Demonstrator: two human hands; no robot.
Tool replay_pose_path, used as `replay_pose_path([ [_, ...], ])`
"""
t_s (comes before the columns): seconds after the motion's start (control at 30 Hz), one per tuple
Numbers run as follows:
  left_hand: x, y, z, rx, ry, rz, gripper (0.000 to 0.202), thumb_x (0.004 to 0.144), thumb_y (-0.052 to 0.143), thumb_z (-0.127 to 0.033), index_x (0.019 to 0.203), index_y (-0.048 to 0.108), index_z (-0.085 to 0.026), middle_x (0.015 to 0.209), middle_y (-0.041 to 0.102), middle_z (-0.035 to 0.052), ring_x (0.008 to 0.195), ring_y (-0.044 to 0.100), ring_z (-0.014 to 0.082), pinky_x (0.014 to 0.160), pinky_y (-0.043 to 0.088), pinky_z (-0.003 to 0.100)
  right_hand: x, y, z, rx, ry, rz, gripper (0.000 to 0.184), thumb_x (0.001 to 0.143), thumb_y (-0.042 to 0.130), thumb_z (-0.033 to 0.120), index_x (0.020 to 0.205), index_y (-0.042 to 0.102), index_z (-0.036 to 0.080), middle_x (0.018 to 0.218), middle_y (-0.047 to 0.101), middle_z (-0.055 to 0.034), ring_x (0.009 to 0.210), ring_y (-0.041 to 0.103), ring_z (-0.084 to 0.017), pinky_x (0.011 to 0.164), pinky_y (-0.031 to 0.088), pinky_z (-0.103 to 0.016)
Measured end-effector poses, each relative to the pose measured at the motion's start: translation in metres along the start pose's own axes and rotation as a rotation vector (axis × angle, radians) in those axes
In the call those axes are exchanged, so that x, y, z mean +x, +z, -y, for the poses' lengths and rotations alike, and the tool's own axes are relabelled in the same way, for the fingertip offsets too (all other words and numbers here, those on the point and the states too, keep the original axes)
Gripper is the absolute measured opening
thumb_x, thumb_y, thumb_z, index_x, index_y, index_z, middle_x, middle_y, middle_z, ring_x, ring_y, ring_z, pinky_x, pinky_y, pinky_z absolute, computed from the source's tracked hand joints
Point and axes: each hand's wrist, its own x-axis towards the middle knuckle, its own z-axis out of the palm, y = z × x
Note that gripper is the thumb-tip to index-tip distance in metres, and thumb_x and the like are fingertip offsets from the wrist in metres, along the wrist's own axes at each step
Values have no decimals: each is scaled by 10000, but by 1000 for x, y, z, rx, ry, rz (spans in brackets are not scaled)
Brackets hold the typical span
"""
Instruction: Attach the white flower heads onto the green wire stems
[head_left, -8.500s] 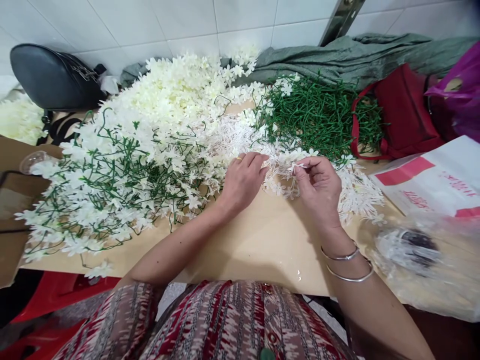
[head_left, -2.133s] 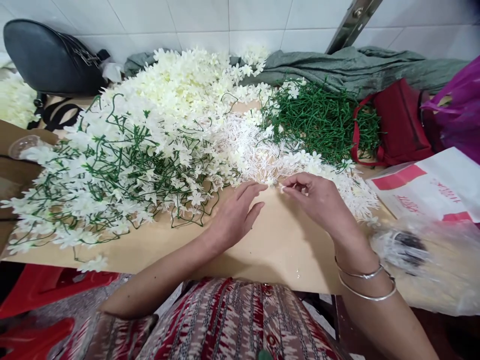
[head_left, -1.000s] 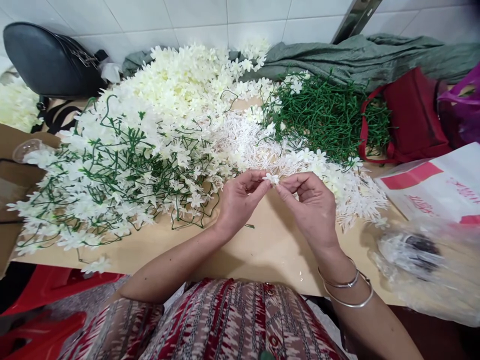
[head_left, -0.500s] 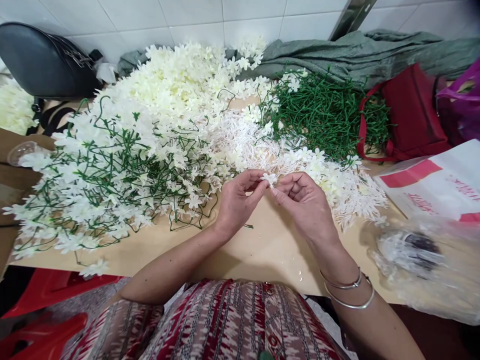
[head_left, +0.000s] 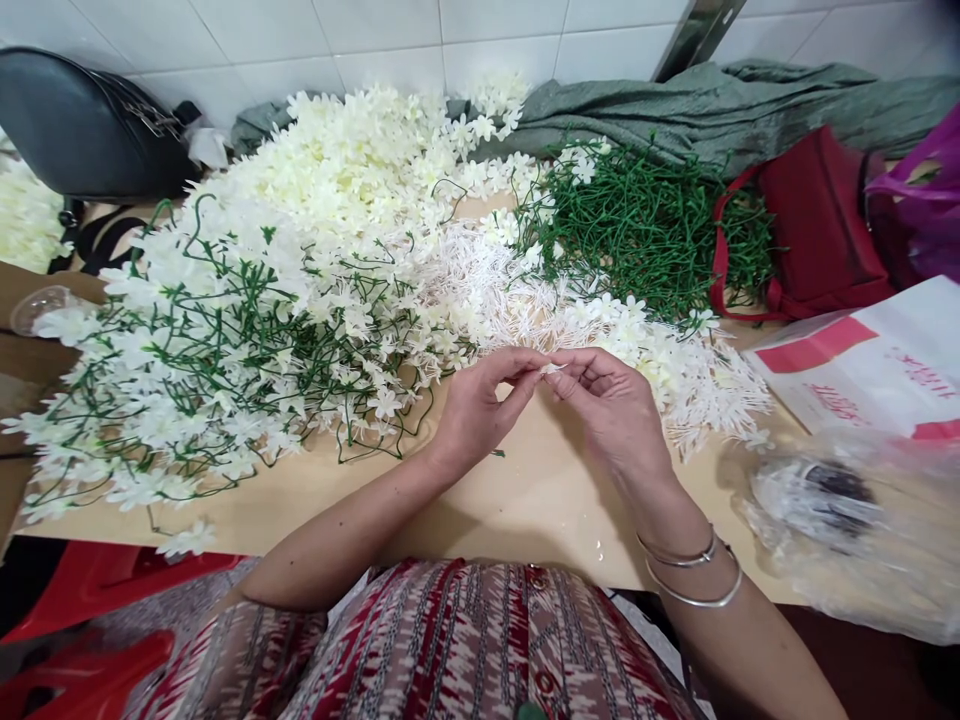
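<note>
Inside the desk's near edge [head_left: 615, 570], my hands [head_left: 484, 405] are pinching a white piece [head_left: 551, 369], perhaps assembling; next needs steady alignment.

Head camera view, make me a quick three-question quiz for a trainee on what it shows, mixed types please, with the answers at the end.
1. Which of these is nearest the red bag?
A) black bag
B) green stems
C) carton

2. True or false: the left hand and the right hand meet at a small white piece.

3. Fill in: the bracelets are on the ____ wrist.

Key: 1. B; 2. True; 3. right
</note>
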Motion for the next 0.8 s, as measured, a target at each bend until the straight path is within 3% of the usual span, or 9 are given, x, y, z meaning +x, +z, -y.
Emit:
replay_pose_path([
  [0.13, 0, -5, -4, -63, -76, 9, 128, 966, 658, -114, 1081, 686, -162, 1012, 765, 52, 866, 738, 101, 852, 610, 224, -1, -2, -2, -87, -97, -50, 86, 829, 805, 308, 889, 763, 261, 783, 711, 6, 721, 605, -148, 678, 493, -303],
  [0.27, -7, -20, -15, 109, -14, 31, 141, 991, 617, -112, 1110, 655, -177, 1020, 745, 43, 851, 707, 101, 816, 596, 233, 0, -4, -3, -151, -145, -58, 60, 862, 766, 297, 895, 744, 252, 742, 666, 17, 703, 585, -146, 673, 480, -307],
  [0.33, -14, -32, -20, 241, 77, 161, 121, 1012, 592, -135, 1109, 645, -186, 1005, 739, 36, 880, 698, 123, 810, 579, 257, 1, -5, -3, -179, -181, -50, 51, 879, 748, 290, 903, 730, 249, 796, 677, 10, 759, 615, -154, 733, 504, -325],
  [0.47, -32, -54, -21, 494, 231, 551, 164, 1040, 615, -275, 1172, 646, -183, 1172, 731, 69, 1123, 664, 223, 963, 507, 373, 3, -5, -2, -120, -258, -27, 113, 903, 743, 331, 890, 671, 245, 1014, 742, -34, 1009, 698, -194, 947, 534, -393],
  [0.57, -42, -62, -16, 575, 209, 679, 158, 1066, 566, -280, 1141, 666, -184, 1161, 729, 60, 1128, 637, 222, 987, 439, 383, 4, -7, -2, -96, -239, -51, 172, 900, 759, 386, 906, 651, 253, 918, 752, -20, 908, 716, -191, 907, 563, -394],
  [0.67, -44, -61, -8, 541, 186, 678, 200, 1091, 486, -224, 1078, 682, -184, 1090, 733, 55, 1028, 645, 196, 965, 430, 368, 4, -9, -3, -97, -212, -79, 203, 891, 777, 428, 915, 660, 264, 845, 742, -9, 838, 709, -189, 868, 575, -382],
  [0.8, -36, -53, -6, 343, 139, 528, 194, 1087, 497, -258, 1042, 675, -195, 1014, 737, 55, 937, 676, 177, 904, 488, 328, 5, -13, -3, -60, -182, -104, 188, 879, 797, 419, 912, 668, 285, 927, 737, -20, 831, 700, -184, 845, 580, -371],
])
